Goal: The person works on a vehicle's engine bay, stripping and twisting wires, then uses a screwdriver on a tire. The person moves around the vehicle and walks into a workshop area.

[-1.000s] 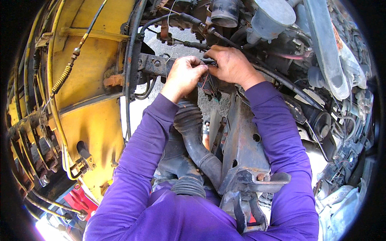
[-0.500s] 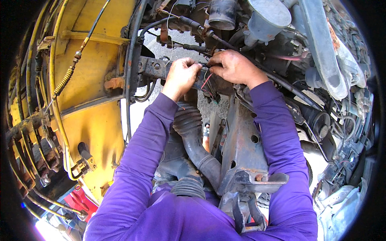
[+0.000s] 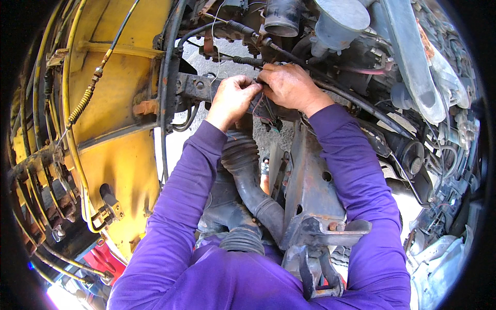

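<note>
My left hand (image 3: 232,99) and my right hand (image 3: 292,88) meet at the top centre, fingertips pinched together almost touching. Between them they grip a thin dark wire, mostly hidden by the fingers. A fine reddish wire (image 3: 256,107) hangs down below the fingertips. Just under my hands is a bundle of loose, thin coloured wires (image 3: 273,123) beside a dark metal part. A thin whitish wire (image 3: 219,54) runs down from above, behind my left hand.
A yellow metal panel (image 3: 121,170) with hoses and a spring-covered cable (image 3: 82,106) fills the left. Below my hands lie a ribbed black duct (image 3: 241,155) and a rusty metal beam (image 3: 312,181). A grey funnel-shaped part (image 3: 341,23) and a long grey arm (image 3: 411,57) stand at upper right.
My right hand has moved slightly left, closing the gap to my left hand. The dark piece visible between the fingertips is now mostly covered. My left hand has barely shifted.
</note>
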A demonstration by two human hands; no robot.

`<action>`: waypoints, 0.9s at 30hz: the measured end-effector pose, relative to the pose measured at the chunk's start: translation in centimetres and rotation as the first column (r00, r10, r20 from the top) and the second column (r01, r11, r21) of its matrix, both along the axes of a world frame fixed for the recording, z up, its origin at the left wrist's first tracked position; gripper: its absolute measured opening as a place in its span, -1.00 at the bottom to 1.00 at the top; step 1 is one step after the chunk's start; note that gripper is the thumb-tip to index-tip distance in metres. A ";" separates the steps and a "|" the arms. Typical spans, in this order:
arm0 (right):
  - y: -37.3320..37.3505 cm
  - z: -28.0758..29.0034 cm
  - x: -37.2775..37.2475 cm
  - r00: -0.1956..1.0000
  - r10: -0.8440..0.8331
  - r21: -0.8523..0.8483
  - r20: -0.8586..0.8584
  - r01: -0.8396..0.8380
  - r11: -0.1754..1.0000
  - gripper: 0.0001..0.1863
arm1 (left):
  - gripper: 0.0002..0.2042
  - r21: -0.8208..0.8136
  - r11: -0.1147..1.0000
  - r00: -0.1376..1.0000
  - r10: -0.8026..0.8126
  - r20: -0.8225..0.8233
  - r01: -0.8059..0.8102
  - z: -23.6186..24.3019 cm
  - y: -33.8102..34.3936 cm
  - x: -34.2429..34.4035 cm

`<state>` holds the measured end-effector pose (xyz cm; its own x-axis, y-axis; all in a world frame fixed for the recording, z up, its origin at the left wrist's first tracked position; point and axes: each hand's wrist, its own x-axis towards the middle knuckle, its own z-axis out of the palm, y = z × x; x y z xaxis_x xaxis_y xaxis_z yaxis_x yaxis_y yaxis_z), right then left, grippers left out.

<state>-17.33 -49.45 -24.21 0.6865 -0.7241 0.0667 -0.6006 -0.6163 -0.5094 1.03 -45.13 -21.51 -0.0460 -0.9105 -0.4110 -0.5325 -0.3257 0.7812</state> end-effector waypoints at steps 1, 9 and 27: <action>0.0 0.0 0.1 1.000 -0.021 -0.005 0.012 0.021 1.000 -0.81 | -0.74 -0.005 1.000 1.000 -0.015 0.022 0.015 0.1 0.0 0.1; -0.4 -0.6 -0.6 0.995 -0.025 0.059 0.101 0.020 0.998 -0.71 | -0.70 0.098 0.994 0.999 0.038 0.013 -0.039 -1.9 0.0 0.4; -0.8 -0.6 -0.7 0.995 -0.056 0.261 0.082 0.033 0.965 -0.73 | -0.76 0.053 0.981 0.970 0.194 -0.149 -0.188 -2.8 1.5 0.4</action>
<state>-18.02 -50.20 -24.79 0.6530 -0.7543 -0.0683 -0.5701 -0.4301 -0.7000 1.44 -43.67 -24.30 0.0622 -0.8921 -0.4476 -0.3329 -0.4413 0.8333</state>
